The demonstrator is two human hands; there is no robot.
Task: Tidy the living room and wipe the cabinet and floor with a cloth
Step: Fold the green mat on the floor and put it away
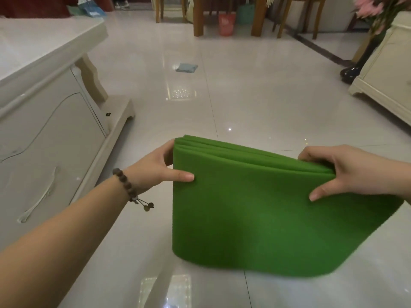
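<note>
A folded green cloth (pixel 251 210) of several layers hangs above the glossy tiled floor (pixel 255 101), its lower fold near the tiles. My left hand (pixel 155 167), with a bead bracelet on the wrist, pinches the cloth's upper left corner. My right hand (pixel 351 172) pinches its upper right corner, thumb on the near face. A small light blue cloth (pixel 186 67) lies on the floor farther away. The cream cabinet (pixel 49 134) stands on the left.
A second cream cabinet (pixel 387 70) stands at the right, with a dark vase (pixel 351 73) of pink flowers beside it. Wooden table and chair legs (pixel 198 16), a pink bin (pixel 226 24) and a green bin (pixel 245 11) sit at the back.
</note>
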